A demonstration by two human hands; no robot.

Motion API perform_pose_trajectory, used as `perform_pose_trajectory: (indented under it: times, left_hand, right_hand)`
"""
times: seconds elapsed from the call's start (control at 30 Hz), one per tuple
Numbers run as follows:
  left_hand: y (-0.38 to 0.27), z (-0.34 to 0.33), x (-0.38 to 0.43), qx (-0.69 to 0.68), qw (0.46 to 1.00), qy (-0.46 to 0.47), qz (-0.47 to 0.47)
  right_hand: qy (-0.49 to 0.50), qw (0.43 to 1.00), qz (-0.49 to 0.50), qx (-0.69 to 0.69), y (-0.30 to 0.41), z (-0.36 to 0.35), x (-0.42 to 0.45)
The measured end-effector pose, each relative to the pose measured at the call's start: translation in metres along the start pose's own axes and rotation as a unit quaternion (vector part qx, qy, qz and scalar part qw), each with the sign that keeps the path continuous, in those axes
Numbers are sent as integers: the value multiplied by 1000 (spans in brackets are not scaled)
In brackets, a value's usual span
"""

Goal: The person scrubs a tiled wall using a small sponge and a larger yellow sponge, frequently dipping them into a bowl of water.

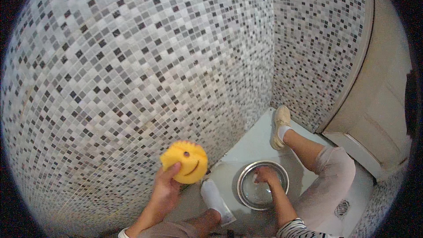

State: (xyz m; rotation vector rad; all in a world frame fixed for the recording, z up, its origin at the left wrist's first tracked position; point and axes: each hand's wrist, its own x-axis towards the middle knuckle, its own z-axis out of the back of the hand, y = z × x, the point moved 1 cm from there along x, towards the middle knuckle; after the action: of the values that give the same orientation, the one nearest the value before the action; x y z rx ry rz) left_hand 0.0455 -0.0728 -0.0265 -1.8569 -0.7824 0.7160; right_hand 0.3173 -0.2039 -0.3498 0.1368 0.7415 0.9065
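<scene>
My left hand (pixel 167 188) grips a round yellow smiley-face sponge (pixel 193 167) with scalloped edges, its face with a dark eye and curved mouth turned up, close to the mosaic-tiled wall. Inside a round metal basin (pixel 242 198) on the floor, my right hand (pixel 266 174) reaches down into what looks like water. Its fingers are bent and partly blurred, so whether they hold anything cannot be made out.
Grey, white and black mosaic tiles cover the wall (pixel 148 56). My feet, one in a beige shoe (pixel 282 117), stand either side of the basin on the pale floor (pixel 251 145). A floor drain (pixel 342 208) lies at the lower right, near a beige door (pixel 376 119).
</scene>
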Motion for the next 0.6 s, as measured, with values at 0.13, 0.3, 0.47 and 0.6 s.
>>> perform_pose_trajectory:
  times: [0.13, 0.3, 0.47, 0.6]
  left_hand:
    - [7, 4, 6, -12, 999, -44, -9]
    - [11, -19, 4, 12, 1000, -14, -14]
    - [13, -25, 4, -2, 1000, -18, 19]
    - [11, -26, 5, -8, 1000, -22, 16]
  right_hand:
    - [-55, 997, 52, 24, -2, 10, -12]
    - [-63, 995, 31, 65, -7, -2, -23]
    - [-17, 992, 48, 116, -11, -8, -18]
    - [-7, 974, -19, 226, 17, 25, -31]
